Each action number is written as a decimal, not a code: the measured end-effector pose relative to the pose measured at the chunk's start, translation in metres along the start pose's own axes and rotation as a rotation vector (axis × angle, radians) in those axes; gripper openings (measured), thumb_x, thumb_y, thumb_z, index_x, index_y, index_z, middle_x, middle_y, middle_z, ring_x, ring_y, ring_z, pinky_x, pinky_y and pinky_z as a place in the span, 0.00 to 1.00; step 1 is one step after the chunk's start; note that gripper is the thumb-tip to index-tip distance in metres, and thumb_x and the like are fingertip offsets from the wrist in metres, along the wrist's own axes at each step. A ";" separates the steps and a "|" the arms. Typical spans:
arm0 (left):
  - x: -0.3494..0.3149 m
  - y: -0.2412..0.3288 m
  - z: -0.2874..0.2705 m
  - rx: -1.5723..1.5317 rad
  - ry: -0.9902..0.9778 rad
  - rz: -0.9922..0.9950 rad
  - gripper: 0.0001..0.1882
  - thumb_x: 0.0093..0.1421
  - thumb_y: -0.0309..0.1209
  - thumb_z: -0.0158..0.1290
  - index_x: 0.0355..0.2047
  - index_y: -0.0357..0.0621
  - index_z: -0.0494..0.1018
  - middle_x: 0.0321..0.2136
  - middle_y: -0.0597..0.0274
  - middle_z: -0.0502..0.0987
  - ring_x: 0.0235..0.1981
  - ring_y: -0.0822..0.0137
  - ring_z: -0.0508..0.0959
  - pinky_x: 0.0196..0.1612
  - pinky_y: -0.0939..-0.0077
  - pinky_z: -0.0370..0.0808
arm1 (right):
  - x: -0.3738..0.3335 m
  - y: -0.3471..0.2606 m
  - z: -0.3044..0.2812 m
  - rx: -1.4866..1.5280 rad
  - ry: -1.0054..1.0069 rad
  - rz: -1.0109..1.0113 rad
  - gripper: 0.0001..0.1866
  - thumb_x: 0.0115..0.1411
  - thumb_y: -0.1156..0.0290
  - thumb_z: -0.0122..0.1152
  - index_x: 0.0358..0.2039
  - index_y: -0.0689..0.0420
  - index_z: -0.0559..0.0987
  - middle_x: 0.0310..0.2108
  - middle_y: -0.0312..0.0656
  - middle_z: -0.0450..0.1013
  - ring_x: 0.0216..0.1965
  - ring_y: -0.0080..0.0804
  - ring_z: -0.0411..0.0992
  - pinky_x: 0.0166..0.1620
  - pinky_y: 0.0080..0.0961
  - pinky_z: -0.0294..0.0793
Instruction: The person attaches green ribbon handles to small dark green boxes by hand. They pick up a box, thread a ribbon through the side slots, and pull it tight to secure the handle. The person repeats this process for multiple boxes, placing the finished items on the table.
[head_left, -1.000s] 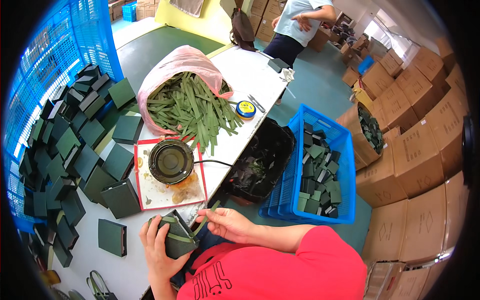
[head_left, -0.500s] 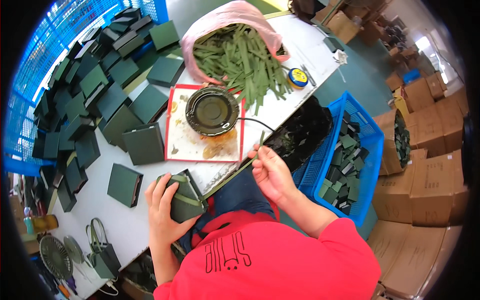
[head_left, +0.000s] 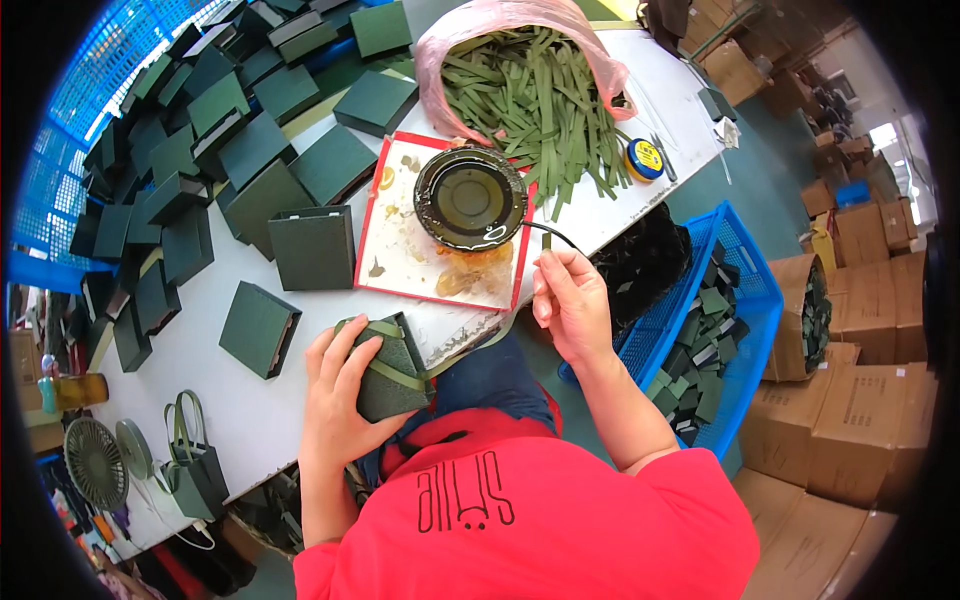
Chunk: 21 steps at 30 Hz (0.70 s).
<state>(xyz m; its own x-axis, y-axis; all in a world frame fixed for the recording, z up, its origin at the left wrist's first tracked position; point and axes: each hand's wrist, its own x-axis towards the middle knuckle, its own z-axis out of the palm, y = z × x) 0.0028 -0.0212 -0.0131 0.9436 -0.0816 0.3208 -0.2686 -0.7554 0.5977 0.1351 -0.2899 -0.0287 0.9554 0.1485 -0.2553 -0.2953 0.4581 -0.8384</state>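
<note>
Close to my body, my left hand (head_left: 335, 395) is closed round a small dark green box (head_left: 390, 398). A narrow green ribbon (head_left: 475, 350) lies across the box and runs out from its right side past the table edge. Further right and higher, my right hand (head_left: 578, 310) pinches the ribbon near its far end, and a short tip sticks up above the fingers. That tip is beside the black cord of a round black pot (head_left: 428, 212), which has dark, shiny liquid in it. Underneath the pot is a stained white board (head_left: 388, 240) with a red border.
Many green boxes (head_left: 262, 330) cover the table's left side, by a blue crate (head_left: 75, 185). A pink bag (head_left: 440, 55) spills cut green ribbons beside a round tin (head_left: 643, 160). At right stand a blue basket (head_left: 768, 310) of green pieces and cartons (head_left: 860, 420). A fan (head_left: 96, 463) sits lower left.
My right hand has risen a little and moved slightly farther from the box with the ribbon end. My left hand keeps its hold on the box. The whole view has shifted.
</note>
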 end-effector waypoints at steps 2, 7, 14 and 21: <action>0.002 0.001 0.002 -0.012 0.005 0.009 0.43 0.35 0.35 0.74 0.54 0.43 0.70 0.62 0.51 0.67 0.59 0.42 0.65 0.59 0.49 0.67 | 0.006 0.002 -0.001 -0.064 -0.021 0.003 0.08 0.67 0.68 0.63 0.36 0.60 0.77 0.22 0.35 0.73 0.14 0.16 0.65 0.16 0.14 0.62; 0.002 0.000 0.003 -0.018 -0.008 0.016 0.44 0.34 0.36 0.74 0.54 0.43 0.70 0.61 0.49 0.68 0.59 0.41 0.65 0.60 0.49 0.66 | 0.016 0.001 0.008 -0.114 -0.034 0.068 0.09 0.65 0.67 0.64 0.34 0.60 0.78 0.18 0.32 0.71 0.12 0.13 0.60 0.15 0.13 0.55; -0.001 0.000 0.003 -0.019 -0.014 0.020 0.44 0.34 0.36 0.75 0.54 0.44 0.69 0.61 0.49 0.67 0.59 0.41 0.65 0.60 0.49 0.66 | 0.017 0.005 0.013 -0.110 0.012 0.040 0.10 0.65 0.66 0.66 0.35 0.60 0.78 0.18 0.30 0.69 0.12 0.12 0.57 0.15 0.12 0.53; -0.003 -0.001 0.002 -0.022 -0.006 0.013 0.44 0.33 0.35 0.75 0.54 0.43 0.69 0.61 0.49 0.67 0.59 0.41 0.65 0.60 0.49 0.66 | 0.016 0.004 0.013 -0.073 -0.002 0.054 0.11 0.65 0.65 0.66 0.35 0.60 0.78 0.19 0.31 0.69 0.13 0.12 0.58 0.15 0.11 0.54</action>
<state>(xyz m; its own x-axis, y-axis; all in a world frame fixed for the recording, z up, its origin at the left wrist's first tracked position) 0.0006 -0.0215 -0.0165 0.9413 -0.0953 0.3239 -0.2846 -0.7401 0.6094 0.1491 -0.2739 -0.0297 0.9379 0.1733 -0.3005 -0.3453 0.3842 -0.8563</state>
